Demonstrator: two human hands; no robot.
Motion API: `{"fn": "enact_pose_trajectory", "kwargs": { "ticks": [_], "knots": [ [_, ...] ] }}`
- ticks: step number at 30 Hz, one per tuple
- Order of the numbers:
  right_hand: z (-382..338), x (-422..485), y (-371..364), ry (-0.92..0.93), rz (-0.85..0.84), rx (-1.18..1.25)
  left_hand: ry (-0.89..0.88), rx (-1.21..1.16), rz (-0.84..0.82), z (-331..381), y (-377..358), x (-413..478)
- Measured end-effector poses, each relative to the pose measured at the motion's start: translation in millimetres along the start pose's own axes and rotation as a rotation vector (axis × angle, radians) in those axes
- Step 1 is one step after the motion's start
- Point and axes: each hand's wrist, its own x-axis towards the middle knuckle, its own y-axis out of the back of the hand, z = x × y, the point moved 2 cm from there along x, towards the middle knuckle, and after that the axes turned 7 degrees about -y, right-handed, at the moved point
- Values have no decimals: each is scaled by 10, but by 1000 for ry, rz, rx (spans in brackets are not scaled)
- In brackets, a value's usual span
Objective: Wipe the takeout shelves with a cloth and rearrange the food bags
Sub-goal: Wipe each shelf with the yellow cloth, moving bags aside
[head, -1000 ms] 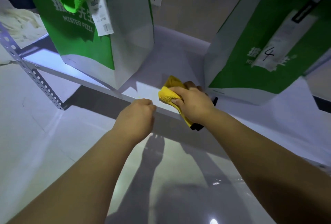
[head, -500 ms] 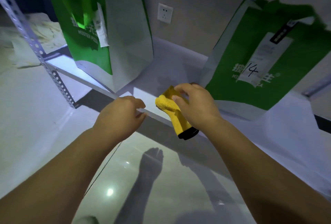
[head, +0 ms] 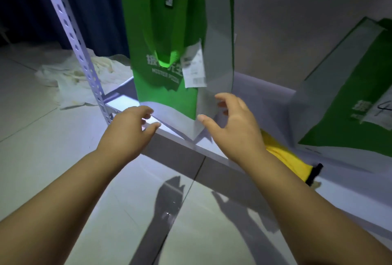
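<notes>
Green and grey, the upright food bag point(head: 163, 90) stands at the left front corner of the shelf point(head: 263, 103), a receipt point(head: 194, 67) on its face. In the head view both hands reach for it and hold nothing. The left hand point(head: 127, 131) hovers by the shelf's front edge with its fingers loosely spread. The right hand point(head: 235, 129) is opened wide at the bag's grey side panel; blur hides whether the fingers touch it. The yellow cloth point(head: 284, 158) lies released on the shelf behind the right wrist, its dark end at the front lip.

The step in hand looks like shifting this bag. It is tall and soft-sided, so I would take it low on both sides and slide it rather than tip it.

For room, the perforated post point(head: 80, 52) blocks the left, and the bag's base sits almost on the front edge. Bare shelf opens behind and to the right, up to the second bag point(head: 350, 99), which leans there, well apart. The cloth, near the lip, could be knocked off.
</notes>
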Motion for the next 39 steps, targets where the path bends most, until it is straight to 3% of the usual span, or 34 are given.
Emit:
{"fn": "enact_pose_trajectory", "kwargs": {
  "ticks": [6, 11, 18, 23, 28, 32, 39],
  "knots": [
    [-244, 187, -302, -181, 54, -113, 65, -73, 31, -423, 1, 508],
    [-189, 319, -242, -403, 117, -170, 86, -185, -51, -565, -90, 861],
    [36, 384, -170, -466, 348, -150, -29, -255, -46, -387, -347, 1053],
    [229, 492, -67, -402, 504, -134, -171, -379, -44, -139, -556, 1219],
    [477, 702, 195, -584, 474, -213, -219, -463, -120, 220, -788, 1409],
    [561, 741, 295, -625, 438, -256, -250, -470, -211, 406, -951, 1473],
    [667, 649, 352, -652, 347, -315, -276, -403, -217, 428, -959, 1448]
  ]
}}
